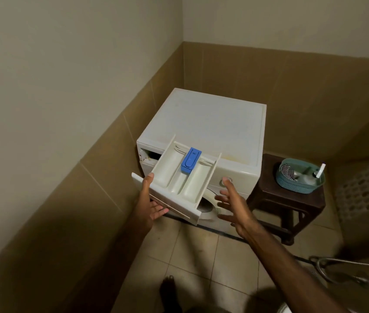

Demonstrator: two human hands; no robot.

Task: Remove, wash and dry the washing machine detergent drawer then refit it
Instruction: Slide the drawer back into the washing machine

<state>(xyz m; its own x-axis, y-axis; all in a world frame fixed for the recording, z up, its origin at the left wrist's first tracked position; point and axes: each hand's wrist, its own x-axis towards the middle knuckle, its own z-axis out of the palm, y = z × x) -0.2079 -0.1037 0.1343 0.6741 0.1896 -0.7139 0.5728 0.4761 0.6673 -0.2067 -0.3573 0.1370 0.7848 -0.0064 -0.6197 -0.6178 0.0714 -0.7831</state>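
The white detergent drawer (179, 179) is drawn far out of its slot (148, 154) at the top left of the white washing machine (206, 123). It has several compartments and a blue insert (191, 159) in the middle. My left hand (149, 204) holds the drawer's front panel from below, thumb on its left top edge. My right hand (230, 204) hovers to the right of the drawer with fingers spread, touching nothing. The machine's round door (208, 206) shows under the drawer.
A dark brown stool (287, 204) stands right of the machine and carries a teal basket (300, 177) with cloth and a brush. A shower hose and head (346, 272) lie on the tiled floor at the right. My foot (170, 290) is at the bottom. Walls close in left and behind.
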